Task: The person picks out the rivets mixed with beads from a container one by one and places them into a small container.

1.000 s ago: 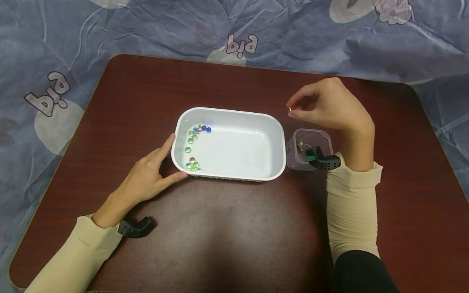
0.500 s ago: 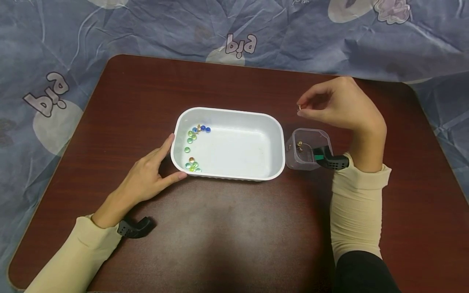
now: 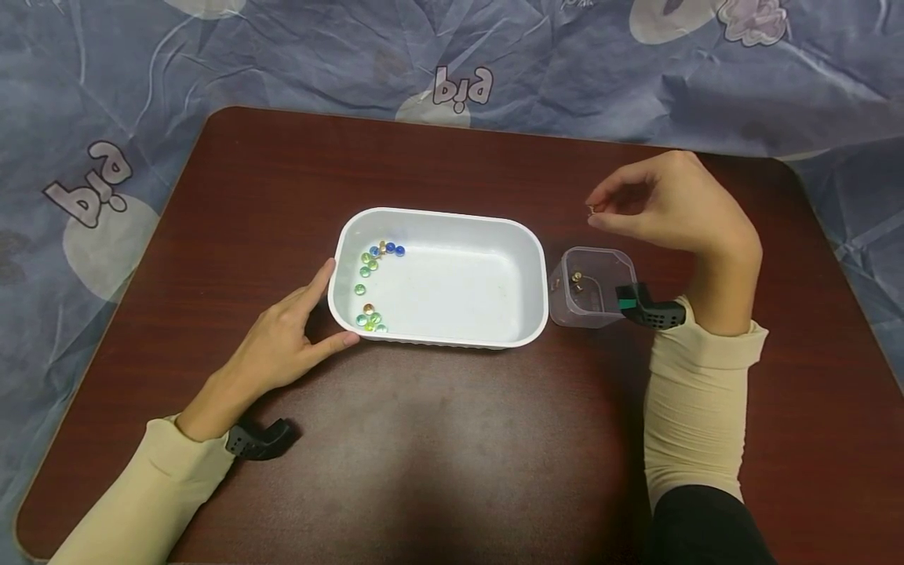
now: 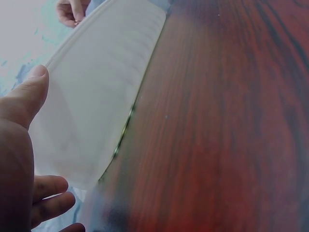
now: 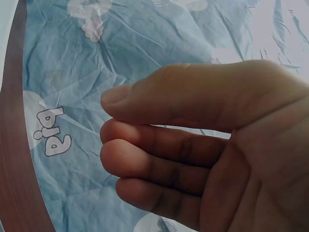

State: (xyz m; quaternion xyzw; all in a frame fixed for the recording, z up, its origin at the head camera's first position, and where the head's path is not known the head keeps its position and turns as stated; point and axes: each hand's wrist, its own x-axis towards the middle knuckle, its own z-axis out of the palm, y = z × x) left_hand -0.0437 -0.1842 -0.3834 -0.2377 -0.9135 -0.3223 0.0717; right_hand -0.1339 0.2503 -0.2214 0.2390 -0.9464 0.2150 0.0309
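My left hand rests against the left end of a white tray, its thumb at the near rim and its straight forefinger along the end. Its thumb touches the tray wall in the left wrist view. Glass marbles in green, blue and amber lie inside the tray's left end. My right hand, raised behind the clear plastic box, pinches a tiny gold-coloured piece between thumb and fingertips; its kind is too small to tell. In the right wrist view that piece is hidden. Several similar gold-coloured pieces lie in the box.
The box stands close to the tray's right end on a dark red-brown table. A blue-grey patterned cloth hangs or lies beyond the table's far edge. Black wrist devices sit on both forearms.
My right hand has moved right, away from the tray, with the gold-coloured piece still pinched. More of the clear box now shows. My left hand and the tray look unmoved.
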